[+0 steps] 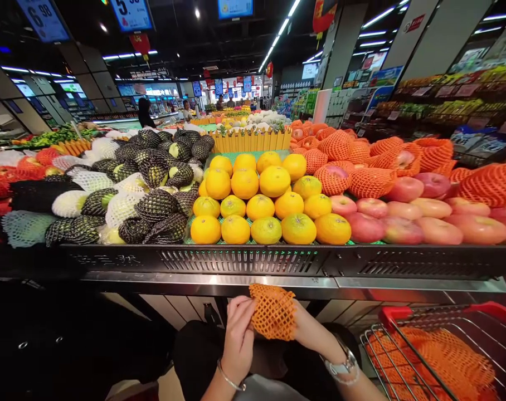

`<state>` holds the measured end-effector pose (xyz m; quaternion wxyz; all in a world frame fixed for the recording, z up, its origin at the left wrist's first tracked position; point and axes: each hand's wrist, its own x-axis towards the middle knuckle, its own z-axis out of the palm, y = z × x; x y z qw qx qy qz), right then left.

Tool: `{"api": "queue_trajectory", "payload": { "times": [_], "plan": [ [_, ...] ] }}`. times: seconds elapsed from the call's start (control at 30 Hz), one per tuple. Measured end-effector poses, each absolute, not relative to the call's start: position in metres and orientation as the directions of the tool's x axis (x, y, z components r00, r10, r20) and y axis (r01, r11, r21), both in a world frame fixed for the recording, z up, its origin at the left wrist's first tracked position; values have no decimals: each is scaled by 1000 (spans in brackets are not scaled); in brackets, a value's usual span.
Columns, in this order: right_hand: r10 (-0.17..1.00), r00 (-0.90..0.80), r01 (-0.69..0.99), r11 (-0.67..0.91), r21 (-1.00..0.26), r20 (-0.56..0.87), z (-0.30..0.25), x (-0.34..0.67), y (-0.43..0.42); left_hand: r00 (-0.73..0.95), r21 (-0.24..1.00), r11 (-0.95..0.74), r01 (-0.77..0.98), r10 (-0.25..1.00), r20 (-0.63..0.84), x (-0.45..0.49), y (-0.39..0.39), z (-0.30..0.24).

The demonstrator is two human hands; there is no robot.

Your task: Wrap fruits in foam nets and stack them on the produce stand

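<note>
Head cam: left hand (pixel 239 333) is pinching the edge of a tubular orange foam-net sleeve (pixel 273 313) that covers the right hand (pixel 305 327), whose fingers I can't make out. Looks like the opening-up stage; next move probably calls for gentle spreading.

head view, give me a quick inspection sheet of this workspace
surface: black slatted display edge above a silver metal rail
job's things: orange foam mesh sleeve, around the bare right hand
clutter: orange mesh nets in a wire basket with red trim
hands: bare left hand pinches the sleeve's side; right hand mostly covered by it
cables: nothing seen
surroundings: round yellow-orange citrus fruits between black-netted fruits and pinkish-red apples; blue price screens overhead
</note>
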<state>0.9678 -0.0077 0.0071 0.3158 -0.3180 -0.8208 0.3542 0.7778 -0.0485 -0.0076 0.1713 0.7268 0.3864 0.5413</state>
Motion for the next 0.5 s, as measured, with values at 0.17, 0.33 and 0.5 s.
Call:
{"api": "queue_trajectory", "payload": {
  "times": [0.17,0.33,0.5],
  "plan": [
    [711,-664,231,490,-840,232,12,969,-13,155,815,-544,199,839,522,777,-44,-11],
    [651,-709,182,539,-822,270,24,967,-17,323,877,-410,248,889,325,781,-40,-4],
    [708,-682,178,404,-897,183,23,964,-19,339,676,-699,233,710,617,782,-43,-5]
  ]
}}
